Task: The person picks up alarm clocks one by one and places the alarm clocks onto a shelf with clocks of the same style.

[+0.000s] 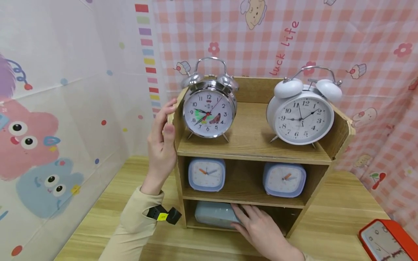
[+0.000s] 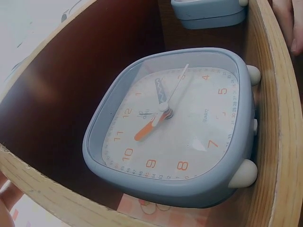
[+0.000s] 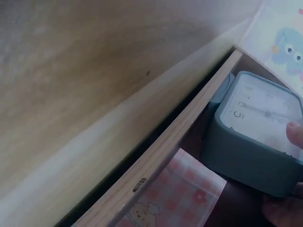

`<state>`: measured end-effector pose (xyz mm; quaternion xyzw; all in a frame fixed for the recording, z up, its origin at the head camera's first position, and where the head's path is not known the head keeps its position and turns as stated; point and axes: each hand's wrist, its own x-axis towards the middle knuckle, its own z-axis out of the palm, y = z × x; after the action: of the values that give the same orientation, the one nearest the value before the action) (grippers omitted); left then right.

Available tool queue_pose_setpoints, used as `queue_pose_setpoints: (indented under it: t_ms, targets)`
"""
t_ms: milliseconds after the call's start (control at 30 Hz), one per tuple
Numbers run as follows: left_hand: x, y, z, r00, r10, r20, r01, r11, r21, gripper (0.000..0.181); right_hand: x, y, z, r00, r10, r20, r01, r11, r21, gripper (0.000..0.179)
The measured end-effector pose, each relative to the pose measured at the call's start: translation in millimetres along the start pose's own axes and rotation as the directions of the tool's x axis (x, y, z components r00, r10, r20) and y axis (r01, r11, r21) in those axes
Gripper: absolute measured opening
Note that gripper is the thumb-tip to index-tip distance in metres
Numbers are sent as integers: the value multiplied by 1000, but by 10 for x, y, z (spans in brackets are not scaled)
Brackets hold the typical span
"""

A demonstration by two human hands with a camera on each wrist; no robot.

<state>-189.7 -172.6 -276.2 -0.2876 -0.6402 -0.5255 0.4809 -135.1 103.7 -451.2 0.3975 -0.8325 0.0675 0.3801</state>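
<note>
A grey-green alarm clock (image 1: 215, 214) sits in the bottom compartment of a wooden shelf (image 1: 254, 154), at its left side. My right hand (image 1: 261, 228) holds this clock at its right end. In the right wrist view, the thumb (image 3: 295, 134) lies on the clock's face (image 3: 265, 111) and fingers show below its body. My left hand (image 1: 161, 145) grips the front edge of the shelf's left side panel, beside a silver twin-bell clock (image 1: 209, 112). Close in the left wrist view is a blue square clock (image 2: 165, 123), standing in the middle compartment.
A white twin-bell clock (image 1: 303, 116) stands at the right of the top level. Another small blue-purple clock (image 1: 285, 179) is at the right of the middle compartment. A red clock (image 1: 388, 239) lies on the table at the lower right. Patterned cloths (image 1: 281, 40) hang behind and left.
</note>
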Motion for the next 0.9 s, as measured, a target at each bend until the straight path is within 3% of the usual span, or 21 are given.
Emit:
queue_pose_setpoints:
  t_ms: [400,667,900]
  targets:
    - [2,-5,9,1000,8,-2,-8,1000,-9,72,48,-118,-41,980,-113,-164,89,985,-146,60]
    - [-2,-3,11,1000,-1,-2,1,1000,-11,73,3,-146,-31,980,-160,-121,130,966,-225,50]
    - [2,-1,14,1000,5,-5,-5,1000,-1,74,-41,-139,-32,989,-143,-35,130,958,-254,53]
